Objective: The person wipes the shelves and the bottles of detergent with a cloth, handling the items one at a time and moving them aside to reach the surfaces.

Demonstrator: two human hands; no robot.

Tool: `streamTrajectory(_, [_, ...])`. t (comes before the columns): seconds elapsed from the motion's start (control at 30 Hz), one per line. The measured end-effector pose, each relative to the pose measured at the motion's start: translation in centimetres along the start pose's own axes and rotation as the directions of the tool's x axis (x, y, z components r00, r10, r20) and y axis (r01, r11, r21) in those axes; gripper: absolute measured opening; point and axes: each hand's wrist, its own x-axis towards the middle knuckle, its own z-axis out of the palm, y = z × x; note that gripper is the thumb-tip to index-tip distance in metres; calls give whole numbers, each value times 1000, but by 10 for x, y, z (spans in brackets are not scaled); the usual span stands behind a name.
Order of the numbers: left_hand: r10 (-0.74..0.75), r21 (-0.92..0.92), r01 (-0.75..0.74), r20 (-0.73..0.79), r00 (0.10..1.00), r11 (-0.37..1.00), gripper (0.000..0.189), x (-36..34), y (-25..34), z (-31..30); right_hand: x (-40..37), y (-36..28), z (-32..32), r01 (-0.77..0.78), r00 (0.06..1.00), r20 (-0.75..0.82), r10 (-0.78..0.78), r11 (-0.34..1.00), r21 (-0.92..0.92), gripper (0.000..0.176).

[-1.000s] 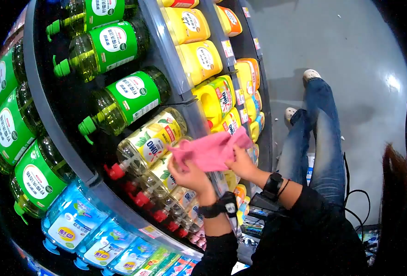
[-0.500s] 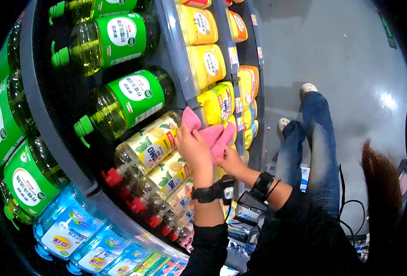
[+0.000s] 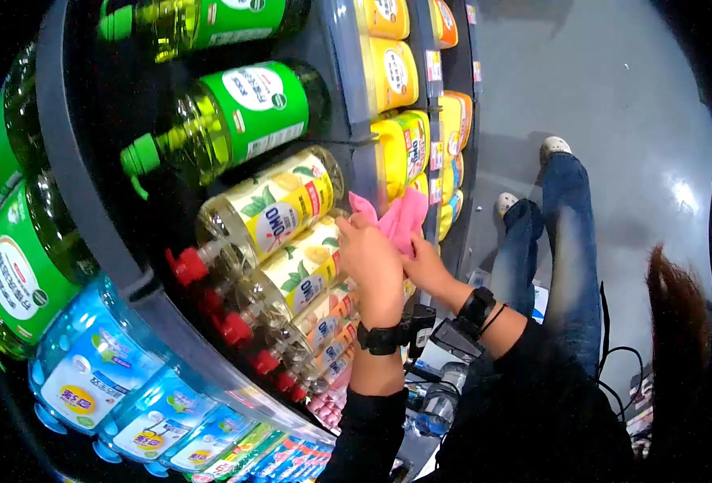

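A pink cloth (image 3: 404, 217) is bunched between my two hands, in front of the shelf edge. My left hand (image 3: 370, 253) has its fingers closed on the cloth's near side, beside the OMO bottles. Lower on the cloth, my right hand (image 3: 428, 264) pinches its edge. Just left of my hands lies the row of clear OMO bottles with red pump tops, the closest being a yellow-labelled OMO bottle (image 3: 274, 211). A yellow OMO jug (image 3: 405, 153) sits on the neighbouring shelf, above the cloth in view. Some of my left fingertips are hidden.
Green-labelled bottles (image 3: 253, 109) stand along the shelf, with blue bottles (image 3: 98, 374) on the tier at lower left. A dark shelf edge (image 3: 82, 177) curves between them. To the right are the grey floor (image 3: 613, 88), my legs (image 3: 573, 241) and a black cable (image 3: 639, 362).
The shelf has shifted left and down in view as the camera moved. My hands, still holding the cloth, appear slightly further right and lower, and the cloth is bunched differently.
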Motion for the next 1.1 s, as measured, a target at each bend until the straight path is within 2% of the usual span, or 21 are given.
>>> streamTrajectory(0.07, [-23, -12, 23, 6, 1000, 1000, 20, -5, 2, -7, -4, 4, -2, -51, 998, 34, 52, 998, -28, 32])
streamTrajectory(0.13, [-94, 52, 86, 199, 976, 995, 21, -9, 2, -17, -10, 3, -2, -27, 999, 24, 28, 999, -31, 32])
streamTrajectory(0.17, [-102, 52, 93, 201, 974, 994, 21, -11, -4, -15, -12, 6, 0, -31, 999, 30, 32, 999, -35, 32])
streamTrajectory(0.23, [-78, -40, 98, 355, 932, 994, 22, -17, -15, -6, -16, 10, -1, -51, 998, 44, 51, 999, 6, 31])
streamTrajectory(0.27, [-77, -47, 100, 360, 930, 994, 22, -23, -17, -2, -19, 11, -1, -55, 998, 42, 55, 998, -2, 31])
streamTrajectory(0.33, [-173, 3, 181, 304, 937, 983, 22, -38, -27, 7, -26, 11, 3, 7, 999, -34, -12, 990, -139, 32])
streamTrajectory(0.37, [-173, -37, 194, 317, 932, 980, 20, -46, -36, 14, -29, 0, 2, -65, 998, 1, 66, 987, -144, 29])
streamTrajectory(0.4, [-176, -35, 198, 319, 931, 980, 20, -53, -44, 20, -30, 4, 3, -67, 998, 5, 68, 987, -145, 29])
streamTrajectory(0.47, [-179, -214, 256, 325, 929, 943, 24, -66, -56, 29, -33, 15, 2, 0, 999, 38, 8, 981, -193, 25])
streamTrajectory(0.5, [-181, -220, 262, 330, 926, 940, 24, -68, -59, 32, -35, 19, 1, -4, 999, 39, 12, 979, -202, 25])
streamTrajectory(0.57, [-142, -382, 239, 265, 954, 893, 25, -69, -65, 36, -37, 19, 3, -91, 994, 58, 96, 992, -83, 20])
streamTrajectory(0.6, [-145, -383, 242, 264, 953, 892, 25, -68, -68, 37, -38, 17, 2, -90, 994, 61, 96, 992, -85, 20])
streamTrajectory(0.67, [0, -592, 91, 151, 989, 800, 28, -64, -71, 39, -39, 9, -3, -3, 999, 36, 8, 991, -133, 25])
streamTrajectory(0.7, [0, -593, 89, 149, 989, 800, 28, -62, -70, 41, -37, 10, -6, -1, 999, 36, 6, 991, -133, 25])
streamTrajectory(0.77, [-86, -768, 191, 176, 981, 611, 30, -56, -67, 43, -31, 12, -11, -4, 1000, -4, 4, 992, -125, 24])
streamTrajectory(0.9, [-86, -818, 255, 247, 965, 515, 33, -39, -60, 38, -14, 4, -18, 41, 997, -61, -44, 998, -51, 21])
streamTrajectory(0.97, [-117, -840, 432, 418, 901, 327, 30, -39, -52, 22, -10, -12, -22, 34, 999, -18, -35, 999, -34, 19])
streamTrajectory(1.07, [-93, -836, 450, 444, 891, 313, 30, -51, -67, 35, -12, -10, -17, 6, 1000, 1, -6, 999, -46, 17])
streamTrajectory(1.1, [-92, -839, 445, 439, 894, 314, 30, -58, -70, 36, -14, -1, -15, 33, 999, 12, -31, 993, -112, 17])
